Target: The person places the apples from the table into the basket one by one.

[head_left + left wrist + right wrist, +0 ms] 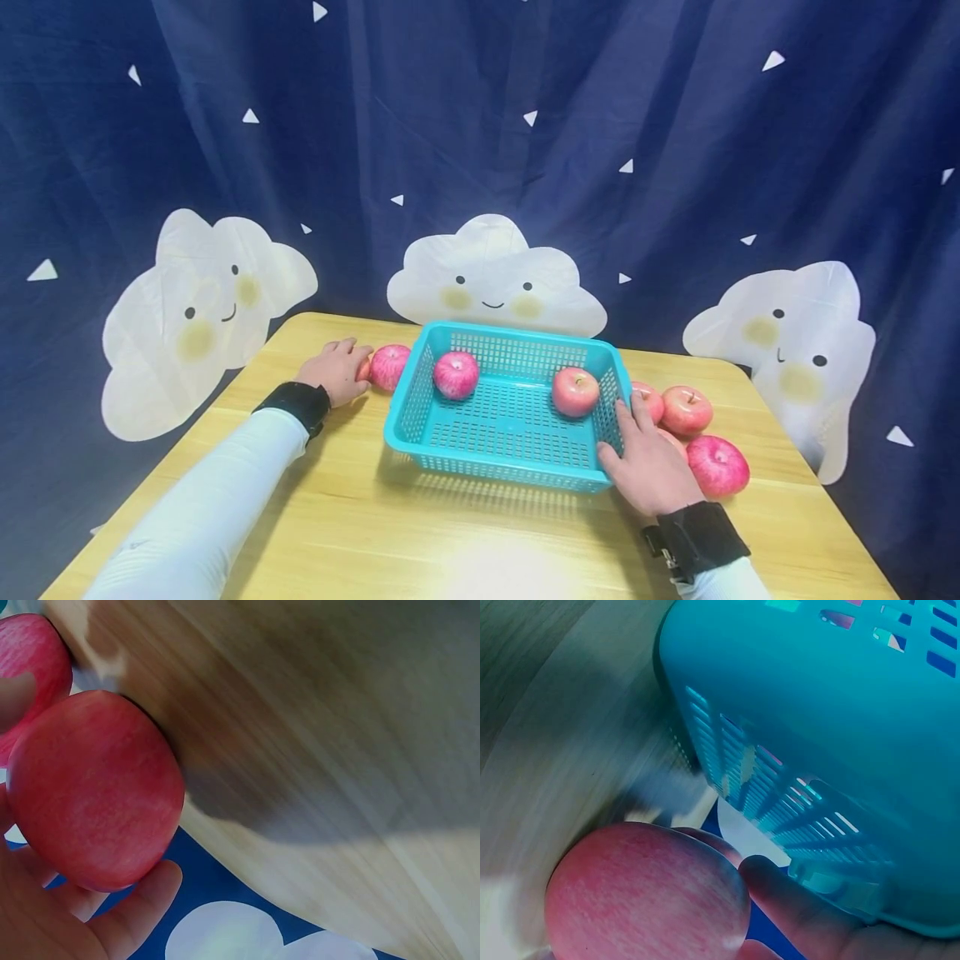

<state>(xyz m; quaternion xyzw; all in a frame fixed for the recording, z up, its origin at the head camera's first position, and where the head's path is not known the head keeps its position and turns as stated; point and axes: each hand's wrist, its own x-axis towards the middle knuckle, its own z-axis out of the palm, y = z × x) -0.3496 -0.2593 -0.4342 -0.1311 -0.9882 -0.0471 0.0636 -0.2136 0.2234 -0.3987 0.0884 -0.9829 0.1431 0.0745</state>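
A turquoise plastic basket [498, 468] stands mid-table with a dark pink apple [455, 376] at its left end and a paler apple [576, 392] at its right. My left hand [333, 372] curves its fingers round a red apple [97, 791] left of the basket, mostly hidden in the head view. Beside it, another pink apple [390, 367] sits close to the basket wall. My right hand [651, 467] lies at the basket's right side, fingers spread along the rim. Under and beside that hand, in the right wrist view, is a pink apple [645, 892].
Several more apples cluster right of the basket, among them a pale one [687, 409] and a dark pink one [717, 467]. The wooden table [360, 517] reaches back to a blue curtain [480, 125] printed with white clouds.
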